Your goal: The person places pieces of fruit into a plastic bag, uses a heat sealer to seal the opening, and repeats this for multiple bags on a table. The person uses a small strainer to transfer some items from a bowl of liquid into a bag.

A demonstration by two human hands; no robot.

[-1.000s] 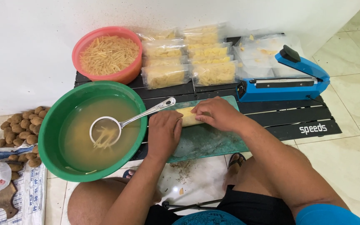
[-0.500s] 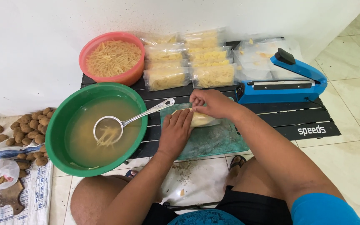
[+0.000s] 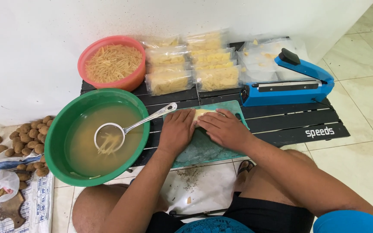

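Observation:
My left hand (image 3: pixel 177 129) and my right hand (image 3: pixel 222 128) both press flat on a clear bag of yellow potato sticks (image 3: pixel 202 114), which lies on a green cutting board (image 3: pixel 203 149). Only a small part of the bag shows between the two hands. The board rests on a low black slatted table (image 3: pixel 290 125). Just left of my left hand, the metal handle of a strainer ladle (image 3: pixel 121 131) leans out of a green basin (image 3: pixel 65 129) filled with cloudy water; the ladle holds a few potato sticks.
A blue heat sealer (image 3: pixel 290 84) stands at the table's right back. Several filled clear bags (image 3: pixel 193 69) lie behind the board, beside a red bowl of potato sticks (image 3: pixel 113 62). Whole potatoes (image 3: pixel 24 138) lie on the floor at left. A white wall is behind.
Both hands have come closer together over the bag and flattened onto it. The camera view shifted slightly; the basin and ladle have stayed put.

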